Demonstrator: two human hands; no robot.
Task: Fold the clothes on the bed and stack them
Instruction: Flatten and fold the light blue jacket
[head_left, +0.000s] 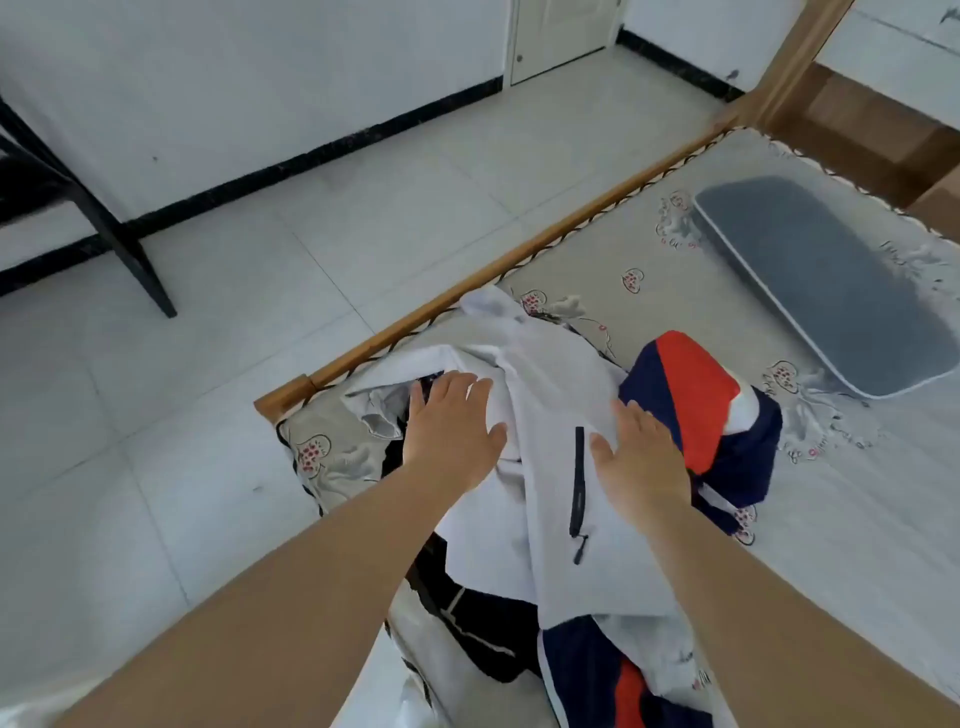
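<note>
Nearest to us, at the bottom edge, a navy and orange garment lies crumpled, and just left of it a black garment with a pale stripe pokes out from under the pile. Both are partly covered by the white jacket, which sprawls unfolded over the heap, so if we lift the jacket carelessly we risk dragging those lower pieces with it.

Our left hand lies flat on the jacket's left part, fingers straight and spread, gripping nothing. Our right hand lies the same way just right of the jacket's black zipper, also wide and holding nothing. With only flat palms on loose cloth, we judge that a sideways push may bunch the fabric instead of smoothing it, and the zipper pull could snag on what lies beneath.

The heap sits close to the left edge of the bed, beside the wooden rail. A sleeve spread leftward could slide off onto the tiled floor.

Farther right, another navy, orange and white garment stands bunched, touching the jacket. Nothing looks folded or stacked yet.

Farthest, a grey pillow lies well apart; we should keep the stack clear of it.
</note>
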